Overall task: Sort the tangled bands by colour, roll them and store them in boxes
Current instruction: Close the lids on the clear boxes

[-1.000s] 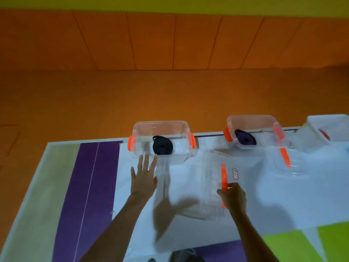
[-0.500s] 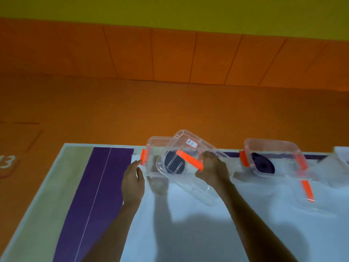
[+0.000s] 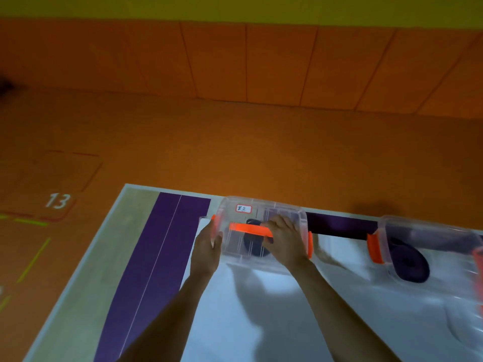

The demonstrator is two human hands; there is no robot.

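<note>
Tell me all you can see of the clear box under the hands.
The clear box is plastic with orange side clips. Its lid, with an orange strip and a white label, is on. It stands near the far edge of the table, a dark rolled band inside. The left hand holds its left end; the right hand grips the lid.

The clear box (image 3: 240,259) has a see-through lid (image 3: 282,212) crossed by an orange handle (image 3: 247,228), plus a white label (image 3: 243,208) edged red with dark writing; a black roll (image 3: 254,250) shows inside. The neighbouring clear box (image 3: 444,246) carries an orange latch (image 3: 375,248) and a dark purple roll (image 3: 411,263). The bench (image 3: 261,322) is white with a purple stripe (image 3: 146,270) split by a thin pale line. The floor (image 3: 235,152) is orange, marked with a white "13" (image 3: 57,201).
</note>
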